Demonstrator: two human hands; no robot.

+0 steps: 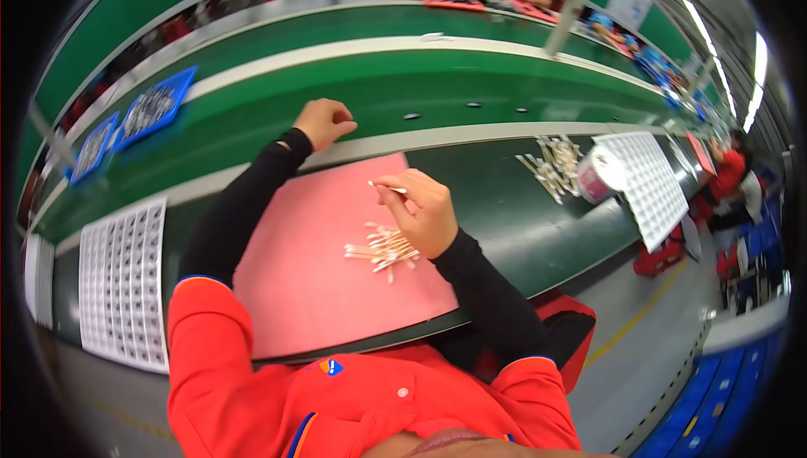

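Note:
My right hand (424, 216) pinches a cotton swab (388, 186) between thumb and fingers, above the pink sheet (311, 239). Below that hand lies a loose pile of cotton swabs (382, 248) with white tips and pale sticks. My left hand (324, 124) reaches past the sheet's far edge, over the near rim of the green conveyor belt (277, 126). Its fingers are bent inward, and whatever they may hold is hidden. Several small dark oval pieces, such as one dark piece (411, 116), rest on the belt to the right of my left hand.
More swabs (555, 164) lie on the dark green tabletop (496, 197) at the right, beside a white and pink tub (598, 174). White gridded trays stand at the left (126, 281) and right (647, 181). Blue trays (155, 107) hold parts at far left. Co-workers sit at far right.

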